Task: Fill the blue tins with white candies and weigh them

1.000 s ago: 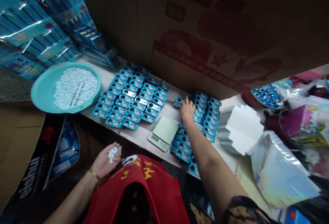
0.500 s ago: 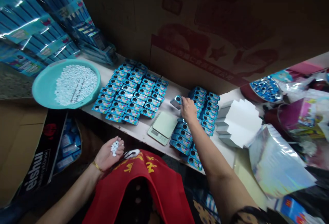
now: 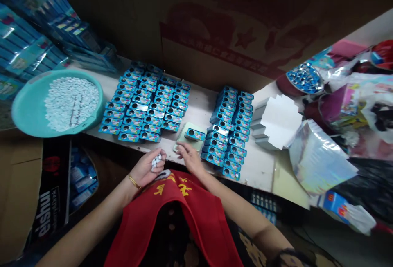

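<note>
Near the scale, the hands curl, the left cupping white pellets.

A long, narrow white tabletop runs across the room, its front edge scuffed. Behind it rises a tall brown cardboard panel with dark red printing, mostly in shadow. A stack of blue boxes in glossy clear wrapping fills the upper left corner, catching glare. The light is dim; at lower right, the dark grey floor looks murky and blurred.
</note>
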Demonstrator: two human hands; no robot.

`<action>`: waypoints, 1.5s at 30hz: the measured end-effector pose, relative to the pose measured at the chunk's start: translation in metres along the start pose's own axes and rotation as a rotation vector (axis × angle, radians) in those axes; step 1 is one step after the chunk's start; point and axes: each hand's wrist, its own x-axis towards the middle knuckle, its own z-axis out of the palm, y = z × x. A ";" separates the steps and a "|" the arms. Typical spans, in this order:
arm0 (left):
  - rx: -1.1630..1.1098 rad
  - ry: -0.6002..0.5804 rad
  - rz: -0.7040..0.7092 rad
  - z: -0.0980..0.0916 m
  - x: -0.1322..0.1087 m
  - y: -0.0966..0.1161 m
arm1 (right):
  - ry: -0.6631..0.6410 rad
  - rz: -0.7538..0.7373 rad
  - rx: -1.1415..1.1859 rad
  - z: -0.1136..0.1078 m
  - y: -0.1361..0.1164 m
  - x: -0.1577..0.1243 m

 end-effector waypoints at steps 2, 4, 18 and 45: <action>0.212 0.045 0.082 0.008 0.000 -0.006 | -0.164 0.163 0.332 0.030 0.003 -0.005; 0.418 0.104 0.137 0.009 -0.001 -0.012 | -0.249 0.259 0.539 0.050 0.006 -0.007; -0.078 0.126 0.005 -0.015 0.001 -0.012 | -0.283 0.212 -0.004 0.039 0.014 -0.015; -0.398 0.103 -0.122 -0.020 0.006 -0.006 | -0.285 -0.529 -0.898 0.013 -0.035 -0.003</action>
